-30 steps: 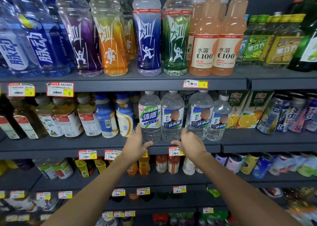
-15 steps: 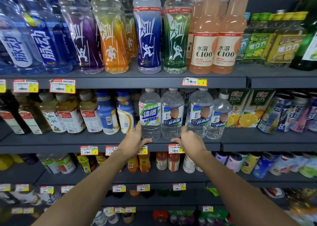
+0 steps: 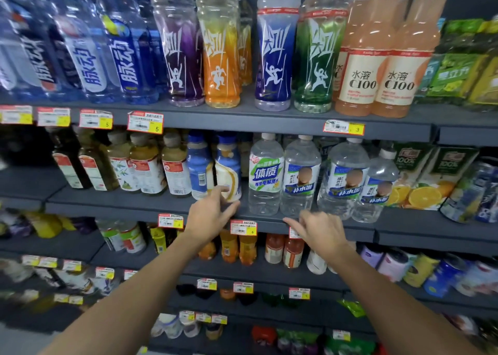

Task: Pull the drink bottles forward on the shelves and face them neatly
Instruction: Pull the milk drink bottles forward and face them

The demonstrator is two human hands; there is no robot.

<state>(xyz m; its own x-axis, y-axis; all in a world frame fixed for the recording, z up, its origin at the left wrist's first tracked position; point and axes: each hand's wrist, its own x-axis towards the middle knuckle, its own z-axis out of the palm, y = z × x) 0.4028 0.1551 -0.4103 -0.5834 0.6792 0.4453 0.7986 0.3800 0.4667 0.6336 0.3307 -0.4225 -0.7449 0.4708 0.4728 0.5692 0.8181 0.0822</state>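
Note:
Clear water bottles stand at the front of the middle shelf (image 3: 134,202): one with a green-and-white label (image 3: 265,175), then three with blue labels (image 3: 301,178). Left of them stand two blue-and-white bottles (image 3: 227,167). My left hand (image 3: 211,212) hovers in front of the right blue-and-white bottle's base, fingers apart and holding nothing. My right hand (image 3: 319,229) hangs just below the shelf edge under the blue-labelled bottles, fingers loosely spread, empty.
The top shelf (image 3: 242,117) carries tall blue, purple, orange, green and peach bottles. Tea bottles (image 3: 147,164) stand at middle left, juice cartons (image 3: 428,176) and cans at right. Lower shelves hold small bottles and cans. Price tags (image 3: 243,227) line the shelf edges.
Both hands have let go of the clear water bottles and pulled back. The left hand has shifted left toward the blue-and-white bottles. The view has swung to the left.

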